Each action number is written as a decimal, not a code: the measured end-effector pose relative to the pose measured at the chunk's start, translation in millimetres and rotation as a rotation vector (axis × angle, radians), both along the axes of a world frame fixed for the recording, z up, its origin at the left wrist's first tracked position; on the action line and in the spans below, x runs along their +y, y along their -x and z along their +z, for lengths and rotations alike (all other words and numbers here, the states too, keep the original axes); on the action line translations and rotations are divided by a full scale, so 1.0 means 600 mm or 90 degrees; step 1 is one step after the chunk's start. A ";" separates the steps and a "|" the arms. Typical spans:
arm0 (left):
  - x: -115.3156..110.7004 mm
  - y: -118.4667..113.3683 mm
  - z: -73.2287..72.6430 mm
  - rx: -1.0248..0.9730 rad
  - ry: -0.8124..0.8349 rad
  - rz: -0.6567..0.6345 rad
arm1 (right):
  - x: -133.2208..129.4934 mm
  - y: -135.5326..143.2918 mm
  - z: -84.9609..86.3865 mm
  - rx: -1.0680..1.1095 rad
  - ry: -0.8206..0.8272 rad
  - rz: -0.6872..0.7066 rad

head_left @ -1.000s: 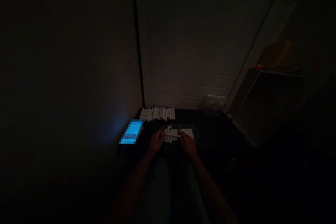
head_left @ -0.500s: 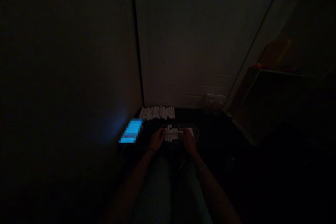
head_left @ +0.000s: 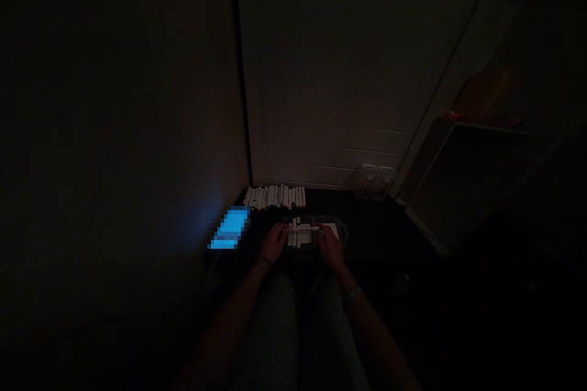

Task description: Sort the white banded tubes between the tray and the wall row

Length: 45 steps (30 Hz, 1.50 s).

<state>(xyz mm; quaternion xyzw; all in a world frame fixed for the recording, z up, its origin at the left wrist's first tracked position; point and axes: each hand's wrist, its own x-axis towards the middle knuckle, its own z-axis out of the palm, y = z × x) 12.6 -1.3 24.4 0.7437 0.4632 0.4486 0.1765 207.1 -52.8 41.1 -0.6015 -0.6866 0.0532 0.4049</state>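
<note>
Between my two hands a white marker (head_left: 306,228) lies level from side to side. My left hand (head_left: 274,242) is closed on its left end, and my right hand (head_left: 330,245) pinches its right end. Beneath it is a clear plastic case (head_left: 343,231) with a handle on its right side. A few white markers (head_left: 294,239) stand side by side in the left part of the case, partly crossed by the held marker. The fingertips are dim and hard to make out.
Behind the case, a row of white markers (head_left: 275,197) lies along the wall. A lit, blurred screen (head_left: 230,228) is at the left, with a cable below it. Two clear containers (head_left: 373,182) stand at the back right. A shelf unit (head_left: 452,159) is further right. The room is very dark.
The marker between my hands has tilted or turned slightly and its right end sits a little lower. Both hands stay in almost the same place.
</note>
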 end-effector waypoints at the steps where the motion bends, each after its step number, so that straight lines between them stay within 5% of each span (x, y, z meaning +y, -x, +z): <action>1: 0.000 0.000 0.000 0.001 0.003 0.002 | 0.000 0.000 0.000 -0.001 0.003 -0.002; 45: 0.005 0.000 -0.011 0.001 0.037 0.032 | 0.003 -0.003 -0.005 0.001 -0.016 -0.012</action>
